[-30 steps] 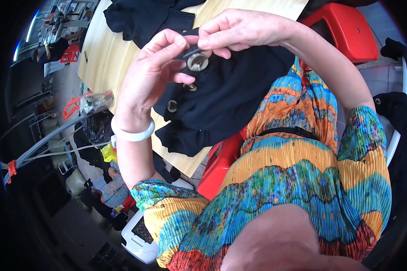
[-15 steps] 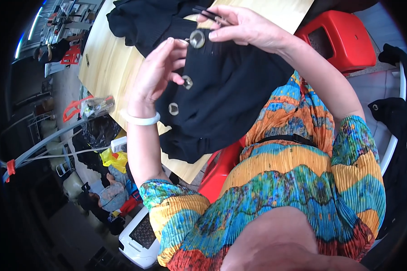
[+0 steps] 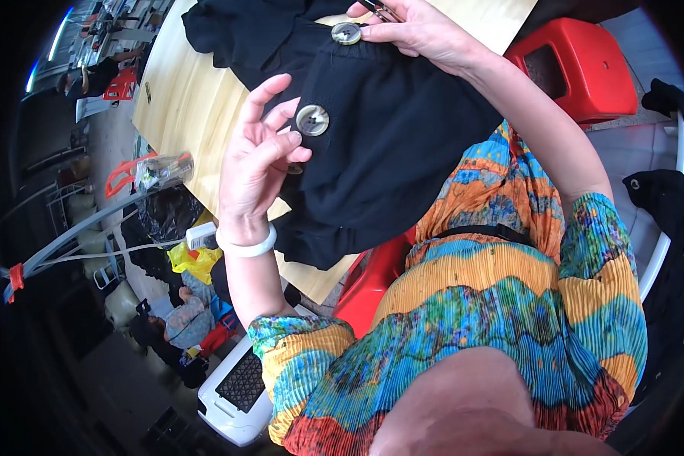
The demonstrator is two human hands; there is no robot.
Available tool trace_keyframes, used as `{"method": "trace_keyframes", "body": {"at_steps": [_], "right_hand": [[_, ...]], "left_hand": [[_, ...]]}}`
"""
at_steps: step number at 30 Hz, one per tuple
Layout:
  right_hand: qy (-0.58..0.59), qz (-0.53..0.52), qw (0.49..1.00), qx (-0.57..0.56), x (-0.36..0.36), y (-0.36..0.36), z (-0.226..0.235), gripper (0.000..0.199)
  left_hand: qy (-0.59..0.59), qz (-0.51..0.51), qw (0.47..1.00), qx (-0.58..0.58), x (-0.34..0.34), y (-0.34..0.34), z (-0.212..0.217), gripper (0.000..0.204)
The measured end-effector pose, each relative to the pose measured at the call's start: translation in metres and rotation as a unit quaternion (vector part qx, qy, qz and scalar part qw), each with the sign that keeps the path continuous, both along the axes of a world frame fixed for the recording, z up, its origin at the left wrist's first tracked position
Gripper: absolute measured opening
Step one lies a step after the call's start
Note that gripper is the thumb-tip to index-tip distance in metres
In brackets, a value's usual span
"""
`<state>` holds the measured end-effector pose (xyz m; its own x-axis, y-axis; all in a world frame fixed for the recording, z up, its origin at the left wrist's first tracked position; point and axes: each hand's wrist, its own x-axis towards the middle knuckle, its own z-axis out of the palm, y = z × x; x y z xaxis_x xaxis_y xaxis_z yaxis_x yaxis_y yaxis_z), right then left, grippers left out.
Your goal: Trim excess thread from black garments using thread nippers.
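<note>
A black garment [image 3: 403,144] with large marbled buttons lies over the table and hangs towards my lap. My left hand [image 3: 258,156] is open, fingers apart, its thumb tip at the lower edge of the middle button [image 3: 312,120]. Another button [image 3: 295,169] is mostly hidden behind its fingers. At the far edge of the view, my right hand [image 3: 425,36] is closed around a slim dark two-pronged tool [image 3: 381,11], whose exact kind I cannot make out. That hand's thumb reaches the top button [image 3: 346,33].
Pale wood shows on the table [image 3: 178,99] left of the garment. A red stool [image 3: 577,68] stands at the right, beside a white-framed chair holding dark clothing [image 3: 661,205]. At the left are a clear plastic bag [image 3: 163,171], a yellow bag [image 3: 194,262] and another person [image 3: 186,323].
My left hand has come away from the top button, nearer to me, and its fingers have spread. My right hand and the top button have shifted farther away and slightly right.
</note>
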<state>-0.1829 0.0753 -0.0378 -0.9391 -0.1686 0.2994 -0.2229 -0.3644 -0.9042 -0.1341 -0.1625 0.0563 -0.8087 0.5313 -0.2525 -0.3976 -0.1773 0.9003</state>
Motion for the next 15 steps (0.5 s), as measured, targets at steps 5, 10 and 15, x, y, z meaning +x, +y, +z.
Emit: {"method": "trace_keyframes", "body": {"at_steps": [5,10,15], "right_hand": [[-0.080,-0.065,0.994,0.043,0.006,-0.007,0.027,0.013],[-0.066,-0.056,0.995,0.050,0.008,-0.006,0.035,0.014],[-0.040,-0.063,0.997,-0.009,-0.006,-0.007,0.004,0.009]], "left_hand": [[0.021,-0.027,0.989,-0.146,0.001,-0.008,0.000,0.043],[-0.006,0.004,1.000,-0.005,0.009,-0.008,0.012,0.045],[-0.021,0.073,0.995,0.065,0.015,0.000,0.004,0.043]]}}
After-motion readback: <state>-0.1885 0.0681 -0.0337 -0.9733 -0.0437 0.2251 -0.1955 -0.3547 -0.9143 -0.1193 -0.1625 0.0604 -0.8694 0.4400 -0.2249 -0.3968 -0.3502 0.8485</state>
